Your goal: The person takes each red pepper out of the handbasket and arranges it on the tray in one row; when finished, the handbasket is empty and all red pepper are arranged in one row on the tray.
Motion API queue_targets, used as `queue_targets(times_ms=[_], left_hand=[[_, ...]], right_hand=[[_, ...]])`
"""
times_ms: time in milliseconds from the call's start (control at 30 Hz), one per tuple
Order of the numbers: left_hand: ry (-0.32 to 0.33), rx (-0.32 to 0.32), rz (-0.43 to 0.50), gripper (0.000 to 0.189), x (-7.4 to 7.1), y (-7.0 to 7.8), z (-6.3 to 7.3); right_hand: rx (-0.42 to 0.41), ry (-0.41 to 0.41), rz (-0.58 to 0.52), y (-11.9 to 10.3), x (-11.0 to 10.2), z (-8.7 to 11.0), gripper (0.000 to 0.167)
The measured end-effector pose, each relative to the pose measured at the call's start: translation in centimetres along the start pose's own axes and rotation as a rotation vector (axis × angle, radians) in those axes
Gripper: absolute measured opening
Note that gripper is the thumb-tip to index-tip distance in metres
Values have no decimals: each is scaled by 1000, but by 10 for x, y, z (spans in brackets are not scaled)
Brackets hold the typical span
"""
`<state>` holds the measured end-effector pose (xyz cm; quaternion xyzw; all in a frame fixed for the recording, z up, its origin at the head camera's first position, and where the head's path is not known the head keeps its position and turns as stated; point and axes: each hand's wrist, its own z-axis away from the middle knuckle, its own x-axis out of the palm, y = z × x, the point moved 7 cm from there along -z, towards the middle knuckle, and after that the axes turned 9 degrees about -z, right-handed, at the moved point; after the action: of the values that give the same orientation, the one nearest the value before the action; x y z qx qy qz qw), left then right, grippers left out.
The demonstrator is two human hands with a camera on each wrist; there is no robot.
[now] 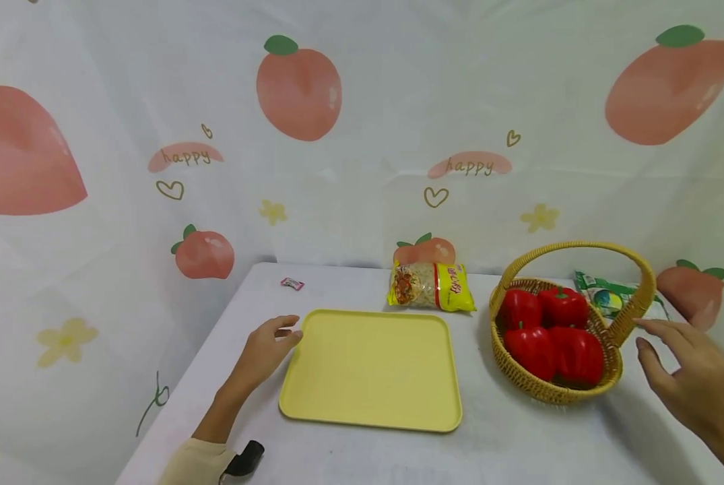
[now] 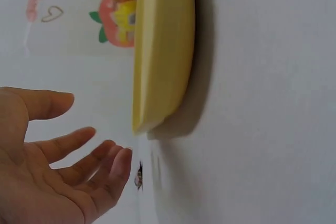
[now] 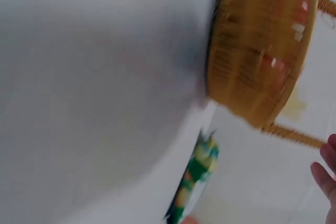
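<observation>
- Currently, the left hand (image 1: 265, 350) is just beside the left edge of the yellow tray (image 1: 374, 370), its fingers loosely bent and grasping nothing.
- The yellow tray lies flat on the white desk (image 1: 362, 458), left of the wicker basket (image 1: 534, 387).
- Four red peppers (image 1: 576, 357) sit inside the wicker basket.
- The right hand (image 1: 698, 377) is by the basket's handle (image 1: 645, 286), fingers released; touching or not, I cannot tell.
- Farther back lie a yellow packet (image 1: 425, 286) and a small pink candy (image 1: 291, 283).
</observation>
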<state>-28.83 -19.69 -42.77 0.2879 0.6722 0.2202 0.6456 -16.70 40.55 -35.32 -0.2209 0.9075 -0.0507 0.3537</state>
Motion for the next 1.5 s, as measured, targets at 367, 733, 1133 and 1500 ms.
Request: queue_targets(times_ms=[367,733,1133,1500], left_hand=[[-72,-49,106,51,10,-5,17],[-118,-85,171,53,16,-11,19],[-123,-101,178,56,19,-11,18],[-122,-102,163,56,18,-10,18]], right_hand=[[209,-276,-308,-30,33,-12,58],[336,-531,-443,-37,74,-21,73],[377,-660,-406,-38,93,-23,78],[340,-674,-353,-38,98,-17,63]])
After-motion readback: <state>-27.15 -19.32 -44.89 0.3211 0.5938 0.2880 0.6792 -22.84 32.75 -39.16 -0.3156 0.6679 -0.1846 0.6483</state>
